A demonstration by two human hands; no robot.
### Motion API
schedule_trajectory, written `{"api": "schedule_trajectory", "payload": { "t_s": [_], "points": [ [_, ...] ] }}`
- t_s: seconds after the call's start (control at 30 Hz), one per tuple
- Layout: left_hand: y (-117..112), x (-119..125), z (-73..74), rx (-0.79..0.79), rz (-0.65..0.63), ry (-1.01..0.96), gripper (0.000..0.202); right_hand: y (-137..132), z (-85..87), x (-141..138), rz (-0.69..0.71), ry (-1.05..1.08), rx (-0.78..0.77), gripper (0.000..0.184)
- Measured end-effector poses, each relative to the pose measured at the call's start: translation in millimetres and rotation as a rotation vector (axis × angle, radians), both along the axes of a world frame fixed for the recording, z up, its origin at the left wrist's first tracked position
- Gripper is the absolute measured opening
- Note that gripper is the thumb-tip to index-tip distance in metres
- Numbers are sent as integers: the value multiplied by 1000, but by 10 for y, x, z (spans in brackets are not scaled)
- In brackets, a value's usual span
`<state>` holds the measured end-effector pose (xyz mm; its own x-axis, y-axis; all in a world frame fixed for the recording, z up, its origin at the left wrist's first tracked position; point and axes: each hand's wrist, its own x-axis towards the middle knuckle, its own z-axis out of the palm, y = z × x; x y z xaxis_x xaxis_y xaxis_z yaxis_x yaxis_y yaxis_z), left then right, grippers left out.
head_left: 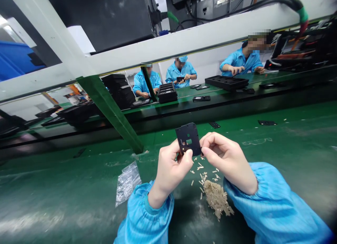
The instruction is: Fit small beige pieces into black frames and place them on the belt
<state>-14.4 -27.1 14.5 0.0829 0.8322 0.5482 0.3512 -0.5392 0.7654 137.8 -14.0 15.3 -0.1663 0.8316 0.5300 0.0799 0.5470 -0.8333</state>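
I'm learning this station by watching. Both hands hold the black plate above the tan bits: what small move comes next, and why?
Probably free the right hand and reach down for one piece from the tan pile, leaving the black plate in the left hand. Both hands pinch the plate's lower edge, and I see no piece in either.

Loose bright-blue sleeves (pixel 273 205) with elastic cuffs, bare hands

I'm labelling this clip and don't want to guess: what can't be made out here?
Head view only.
- black plate: lower corners hidden by the left hand and right hand pinching it.
- tan pieces: too small to tell their shape.
- clear bag: contents lost in crinkled glare.
- dark parts on the far bench: too small and distant to identify.
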Motion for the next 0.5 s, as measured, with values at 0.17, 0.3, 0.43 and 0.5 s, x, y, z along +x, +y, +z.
{"api": "schedule_trajectory", "payload": {
  "t_s": [0.17,0.3,0.43,0.5],
  "points": [
    [3,-9,-23,-16,-2,-28,12,6,-20,1,20,25,-20,13],
    [14,-18,-48,-30,-11,-55,13,-4,-25,0,18,32,-12,13],
    [35,-24,-88,-31,-71,-118,16,-16,-20,1,32,41,-12,13],
    [54,-28,-118,-25,-127,-175,17,-26,-20,2,46,49,-15,13]
  ]
}}
